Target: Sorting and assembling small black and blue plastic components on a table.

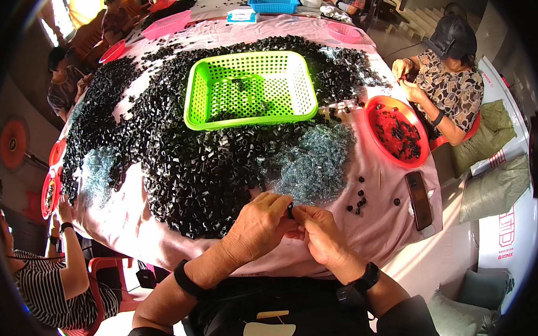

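Note:
Close together over the near edge of the table, my left hand [256,225] and my right hand [323,236] pinch a small black plastic part [290,211] between their fingertips. Its exact kind is too small to make out, and my fingers cover some of it. Just beyond them lies a heap of small clear bluish pieces [316,166]. To its left spreads a large pile of glossy black parts [186,183]. A few finished-looking black pieces [359,203] lie loose on the pink cloth to the right of my hands.
A green perforated basket [192,99] stands on the pile, with a few black parts inside. At right are a red basin [371,114] with black parts, a phone [419,201] and a thin stick [379,179]. Co-workers [449,73] sit around the pink-covered table [396,240].

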`<state>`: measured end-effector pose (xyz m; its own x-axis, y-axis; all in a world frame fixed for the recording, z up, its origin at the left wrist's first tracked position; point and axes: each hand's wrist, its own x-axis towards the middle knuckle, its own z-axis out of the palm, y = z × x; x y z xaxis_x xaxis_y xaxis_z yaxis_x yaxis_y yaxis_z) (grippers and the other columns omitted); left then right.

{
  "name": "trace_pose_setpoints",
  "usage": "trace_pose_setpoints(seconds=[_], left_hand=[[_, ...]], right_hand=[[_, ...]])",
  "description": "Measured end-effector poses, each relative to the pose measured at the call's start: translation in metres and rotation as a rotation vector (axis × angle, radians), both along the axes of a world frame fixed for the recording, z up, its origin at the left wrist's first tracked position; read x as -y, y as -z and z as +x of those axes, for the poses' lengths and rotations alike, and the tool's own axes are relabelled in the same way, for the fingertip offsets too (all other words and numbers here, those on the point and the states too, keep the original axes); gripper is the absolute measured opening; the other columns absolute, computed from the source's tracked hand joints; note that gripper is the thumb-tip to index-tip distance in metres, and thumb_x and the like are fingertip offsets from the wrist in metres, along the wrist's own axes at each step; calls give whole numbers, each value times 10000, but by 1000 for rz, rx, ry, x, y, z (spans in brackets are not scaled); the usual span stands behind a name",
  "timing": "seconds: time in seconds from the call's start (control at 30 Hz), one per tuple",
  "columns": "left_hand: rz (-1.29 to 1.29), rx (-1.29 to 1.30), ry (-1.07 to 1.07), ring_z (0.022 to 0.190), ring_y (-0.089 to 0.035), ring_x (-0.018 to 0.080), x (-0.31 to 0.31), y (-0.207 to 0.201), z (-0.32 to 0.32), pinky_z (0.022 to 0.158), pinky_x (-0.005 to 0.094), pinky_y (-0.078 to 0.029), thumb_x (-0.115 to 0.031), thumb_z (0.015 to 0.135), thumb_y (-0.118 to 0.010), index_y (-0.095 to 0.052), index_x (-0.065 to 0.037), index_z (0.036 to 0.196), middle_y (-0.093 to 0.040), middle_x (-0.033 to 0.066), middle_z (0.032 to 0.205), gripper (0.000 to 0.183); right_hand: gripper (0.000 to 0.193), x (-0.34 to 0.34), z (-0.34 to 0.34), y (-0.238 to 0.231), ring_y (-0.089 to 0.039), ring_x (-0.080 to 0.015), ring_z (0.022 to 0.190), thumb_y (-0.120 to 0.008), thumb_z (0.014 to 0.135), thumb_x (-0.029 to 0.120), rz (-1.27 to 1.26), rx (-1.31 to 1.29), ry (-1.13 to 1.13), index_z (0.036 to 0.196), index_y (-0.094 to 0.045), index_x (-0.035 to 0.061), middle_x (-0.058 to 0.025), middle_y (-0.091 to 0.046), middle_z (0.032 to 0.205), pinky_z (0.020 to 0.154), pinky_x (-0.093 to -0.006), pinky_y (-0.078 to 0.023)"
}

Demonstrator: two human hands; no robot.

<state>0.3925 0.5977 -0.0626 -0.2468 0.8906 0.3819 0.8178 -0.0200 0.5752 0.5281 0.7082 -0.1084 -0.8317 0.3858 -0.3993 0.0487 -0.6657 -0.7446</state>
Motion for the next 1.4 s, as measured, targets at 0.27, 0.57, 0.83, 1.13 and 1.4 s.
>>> trace_pose_setpoints(seconds=[0.27, 0.57, 0.83, 1.13, 1.4], left_hand=[[5, -19, -19, 828, -636, 350, 1, 7, 6, 700, 418, -538, -107, 752, -731, -558, 12, 995, -628, 151, 854, 321], [13, 17, -49, 729, -675, 351, 3, 7, 11, 614, 392, -563, -11, 750, -728, -587, 51, 1117, -649, 175, 858, 398], [-2, 41, -11, 818, -671, 340, 1, 6, 9, 685, 403, -563, -42, 759, -707, -551, 46, 1149, -652, 177, 916, 429], [26, 17, -8, 732, -678, 347, 2, 12, 8, 616, 397, -566, -16, 764, -713, -574, 49, 1116, -650, 179, 847, 384], [-22, 211, 89, 759, -704, 307, 0, -2, -4, 647, 364, -569, -30, 821, -698, -626, 49, 1078, -682, 175, 860, 278]], right_hand=[[214, 1, 0, -1, -688, -111, 774, -593, 1005, 210, 12, -3, 4, 1056, -687, 25, -58, -716, 975, 738, -258, -587], [216, -1, 0, 3, -706, -142, 793, -598, 1000, 194, 10, 7, 13, 1055, -691, 7, -74, -719, 956, 732, -286, -602], [211, -2, 0, 0, -711, -154, 793, -593, 1001, 178, 23, -23, 24, 1064, -689, 2, -79, -718, 954, 742, -301, -610], [201, 2, 0, -2, -711, -159, 804, -586, 1002, 157, 20, -23, 49, 1078, -687, 1, -87, -717, 962, 758, -300, -611], [227, -4, 5, -1, -721, -168, 850, -615, 992, 210, 95, -2, 20, 1090, -688, 18, -82, -725, 975, 735, -268, -583]])
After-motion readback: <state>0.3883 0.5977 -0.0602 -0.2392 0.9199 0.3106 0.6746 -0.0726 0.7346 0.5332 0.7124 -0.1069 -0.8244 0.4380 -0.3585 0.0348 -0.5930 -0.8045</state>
